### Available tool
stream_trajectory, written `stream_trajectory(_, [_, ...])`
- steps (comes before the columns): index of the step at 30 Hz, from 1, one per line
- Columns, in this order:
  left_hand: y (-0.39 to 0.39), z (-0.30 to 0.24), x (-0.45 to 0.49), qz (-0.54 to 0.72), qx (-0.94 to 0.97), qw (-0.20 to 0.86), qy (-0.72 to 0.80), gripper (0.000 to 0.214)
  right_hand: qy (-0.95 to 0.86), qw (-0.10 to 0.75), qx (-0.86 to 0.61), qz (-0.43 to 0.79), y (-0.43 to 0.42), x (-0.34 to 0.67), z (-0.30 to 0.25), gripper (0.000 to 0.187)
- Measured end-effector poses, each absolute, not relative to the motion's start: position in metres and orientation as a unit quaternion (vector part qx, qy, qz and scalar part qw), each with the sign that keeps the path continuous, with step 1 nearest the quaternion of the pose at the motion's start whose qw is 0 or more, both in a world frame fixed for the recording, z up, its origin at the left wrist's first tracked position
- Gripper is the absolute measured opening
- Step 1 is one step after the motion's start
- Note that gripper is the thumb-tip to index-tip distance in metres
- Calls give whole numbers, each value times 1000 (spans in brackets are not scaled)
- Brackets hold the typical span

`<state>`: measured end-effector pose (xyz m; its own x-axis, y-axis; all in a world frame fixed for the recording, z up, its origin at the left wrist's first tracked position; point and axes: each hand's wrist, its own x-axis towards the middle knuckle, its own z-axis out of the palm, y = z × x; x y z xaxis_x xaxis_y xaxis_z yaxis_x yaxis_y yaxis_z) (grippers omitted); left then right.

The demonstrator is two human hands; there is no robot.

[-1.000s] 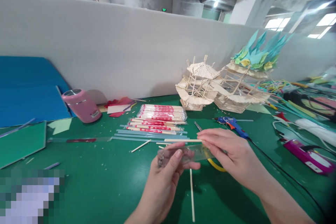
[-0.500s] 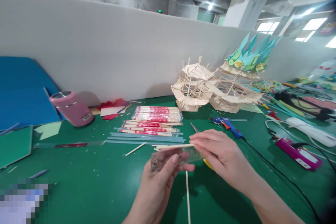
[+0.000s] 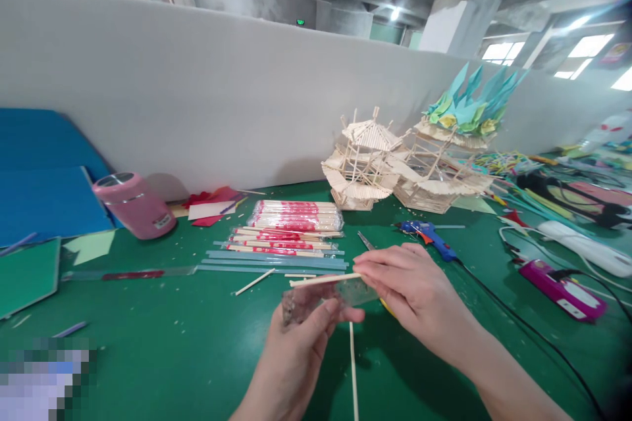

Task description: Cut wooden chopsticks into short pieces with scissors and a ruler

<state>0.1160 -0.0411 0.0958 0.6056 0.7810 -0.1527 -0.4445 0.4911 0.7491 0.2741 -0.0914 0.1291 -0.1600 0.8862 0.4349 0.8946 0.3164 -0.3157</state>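
Note:
My left hand (image 3: pixel 301 348) is closed around a clear, smudged plastic piece (image 3: pixel 309 302), thumb on the near face. Between the fingertips of my right hand (image 3: pixel 415 286) is one end of a short wooden stick (image 3: pixel 323 280). This stick lies along the upper edge of the plastic piece; whether it is stuck there I cannot tell. A longer wooden stick (image 3: pixel 353 368) rests on the table below my hands. Scissors (image 3: pixel 365 241) lie behind my right hand, which mostly covers their yellow handle.
Packed chopsticks (image 3: pixel 296 215) and translucent glue sticks (image 3: pixel 276 262) lie ahead. Two stick-built pavilion models (image 3: pixel 363 164) stand against the white partition (image 3: pixel 197 92). A blue glue gun (image 3: pixel 427 237) with its cable and a purple power strip (image 3: pixel 560 289) are right, a pink cup (image 3: pixel 135 205) left.
The short stick has shifted slightly left and down along the plastic piece's edge, together with my right fingertips. My left hand has barely moved.

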Motion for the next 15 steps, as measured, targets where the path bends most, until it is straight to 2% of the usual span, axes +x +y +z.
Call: stream_trajectory(15, [-41, 97, 116, 376, 326, 828, 258, 16, -771, 272, -575, -26, -90, 275, 127, 24])
